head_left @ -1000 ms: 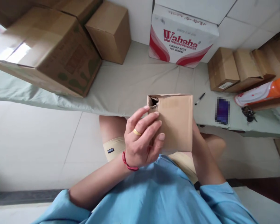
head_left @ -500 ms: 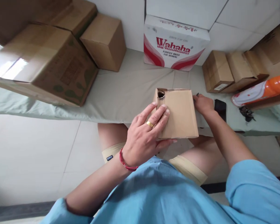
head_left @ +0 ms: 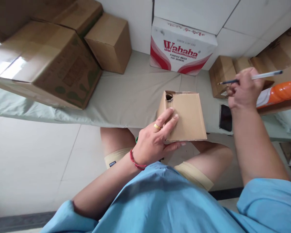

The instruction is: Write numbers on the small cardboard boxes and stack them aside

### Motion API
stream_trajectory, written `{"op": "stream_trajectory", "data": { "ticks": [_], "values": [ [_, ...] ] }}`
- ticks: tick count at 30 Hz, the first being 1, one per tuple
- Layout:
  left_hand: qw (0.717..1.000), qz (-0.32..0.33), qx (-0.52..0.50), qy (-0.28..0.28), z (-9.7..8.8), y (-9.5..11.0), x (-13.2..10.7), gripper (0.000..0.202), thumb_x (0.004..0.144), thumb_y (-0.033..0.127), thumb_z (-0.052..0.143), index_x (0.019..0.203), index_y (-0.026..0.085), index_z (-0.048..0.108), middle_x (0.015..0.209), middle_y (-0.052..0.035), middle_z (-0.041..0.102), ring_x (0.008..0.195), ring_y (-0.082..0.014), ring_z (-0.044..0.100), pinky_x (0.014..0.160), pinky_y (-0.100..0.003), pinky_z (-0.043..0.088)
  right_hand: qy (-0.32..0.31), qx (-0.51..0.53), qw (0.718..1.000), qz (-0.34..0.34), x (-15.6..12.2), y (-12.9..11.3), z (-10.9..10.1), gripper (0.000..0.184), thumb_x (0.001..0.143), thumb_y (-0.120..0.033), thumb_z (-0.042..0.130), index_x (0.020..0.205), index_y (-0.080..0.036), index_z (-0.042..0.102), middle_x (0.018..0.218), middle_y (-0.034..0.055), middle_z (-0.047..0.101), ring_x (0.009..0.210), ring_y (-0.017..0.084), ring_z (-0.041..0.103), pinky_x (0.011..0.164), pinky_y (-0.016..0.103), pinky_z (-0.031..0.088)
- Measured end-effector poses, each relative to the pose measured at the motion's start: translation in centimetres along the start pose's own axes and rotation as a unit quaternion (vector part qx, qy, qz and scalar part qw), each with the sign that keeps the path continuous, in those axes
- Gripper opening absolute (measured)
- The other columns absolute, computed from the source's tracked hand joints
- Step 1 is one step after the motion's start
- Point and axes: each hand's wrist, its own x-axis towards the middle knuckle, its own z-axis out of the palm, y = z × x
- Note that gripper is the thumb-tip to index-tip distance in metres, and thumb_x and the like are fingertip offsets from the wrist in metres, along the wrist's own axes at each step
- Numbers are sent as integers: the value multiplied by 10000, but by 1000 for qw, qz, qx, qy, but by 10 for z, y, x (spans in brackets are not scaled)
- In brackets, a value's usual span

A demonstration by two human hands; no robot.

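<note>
A small brown cardboard box [head_left: 188,116] stands at the front edge of the cloth-covered table [head_left: 126,103]. A ragged dark hole [head_left: 169,97] is cut through its top at the far left corner. My left hand [head_left: 155,137], with a gold ring and a red wrist cord, grips the near left part of the box, fingers on top and thumb along the near side. Up at the right, my right hand [head_left: 244,87] is closed around a pen [head_left: 266,75] with a white barrel, its dark tip pointing left. That hand is slightly blurred and clear of the box.
A white and red Wahaha carton [head_left: 181,48] stands against the wall. Large brown cartons [head_left: 50,68] fill the left. Small boxes [head_left: 223,74], an orange and white cylinder [head_left: 281,94] and a black phone-like object [head_left: 225,118] lie at the right.
My right hand has risen from beside the box's right side and moved up and right, with the pen now plainly visible in it. My left hand stays on the box.
</note>
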Motion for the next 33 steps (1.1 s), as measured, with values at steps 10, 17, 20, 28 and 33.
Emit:
{"op": "stream_trajectory", "data": {
  "ticks": [10, 17, 20, 28, 33],
  "values": [
    [1000, -10, -24, 7, 8, -3, -3, 760, 1043, 683, 605, 1595, 185, 452, 1587, -233, 581, 1420, -355, 663, 1049, -418, 662, -286, 71, 956, 12, -83, -77, 124, 232, 891, -405, 820, 847, -252, 652, 642, -39, 615, 532, 106, 425, 482, 270, 342],
    [993, 61, -40, 90, 27, -24, -5, 847, 996, 735, 650, 1602, 189, 420, 1469, -223, 662, 1350, -332, 708, 1022, -402, 667, -249, -9, 967, -59, -89, -63, 132, 291, 939, -309, 731, 713, -249, 558, 606, -41, 475, 547, 115, 402, 514, 281, 375],
    [987, 87, -40, 127, 38, -31, -5, 862, 979, 754, 664, 1588, 188, 435, 1415, -212, 686, 1309, -329, 729, 1011, -404, 671, -262, -34, 963, -51, -92, -64, 129, 225, 935, -284, 713, 761, -254, 575, 610, -48, 496, 557, 119, 446, 547, 280, 421],
    [987, 88, -57, 125, 40, -33, -4, 875, 954, 733, 713, 1586, 194, 439, 1432, -219, 678, 1315, -334, 726, 1034, -410, 652, -272, -51, 960, -52, -91, -66, 128, 137, 919, -246, 688, 810, -251, 604, 660, -38, 567, 611, 128, 523, 590, 279, 468],
    [988, 81, -61, 117, 40, -32, -5, 874, 941, 727, 732, 1575, 199, 444, 1444, -226, 673, 1325, -339, 720, 1041, -417, 650, -275, -48, 959, -41, -91, -66, 128, 139, 939, -251, 695, 831, -256, 608, 689, -34, 595, 635, 133, 552, 617, 284, 481]
  ]
}}
